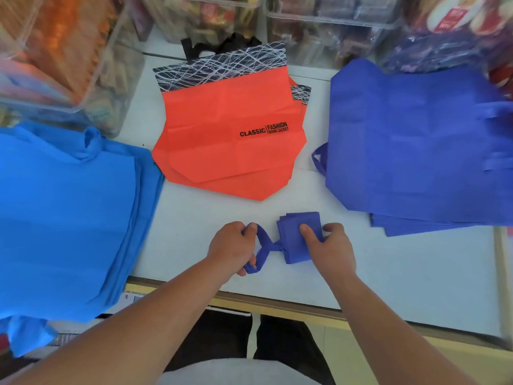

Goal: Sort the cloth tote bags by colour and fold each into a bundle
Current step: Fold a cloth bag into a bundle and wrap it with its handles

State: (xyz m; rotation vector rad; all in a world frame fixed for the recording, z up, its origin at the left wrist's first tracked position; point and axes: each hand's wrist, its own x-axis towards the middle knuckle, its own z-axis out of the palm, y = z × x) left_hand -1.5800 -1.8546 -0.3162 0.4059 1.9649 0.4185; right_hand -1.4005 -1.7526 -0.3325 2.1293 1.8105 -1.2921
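A dark blue tote bag, folded into a small square bundle (pixel 294 232), lies near the front of the white table (pixel 388 273). My right hand (pixel 330 245) grips the bundle, thumb on top and fingers round its right edge. Its strap loop (pixel 263 245) stretches out to the left, and my left hand (pixel 233 245) holds that loop with curled fingers. Three flat stacks lie further off: light blue totes (pixel 69 212) on the left, orange bags with black patterned tops (pixel 230 134) in the middle, dark blue totes (pixel 410 151) on the right.
Clear plastic bins (pixel 63 59) filled with packaged goods line the back and left of the table. More packaged goods (pixel 458 31) sit at the back right. The light blue stack hangs over the table's front edge. The table's yellow front rim (pixel 277 301) runs just before my legs.
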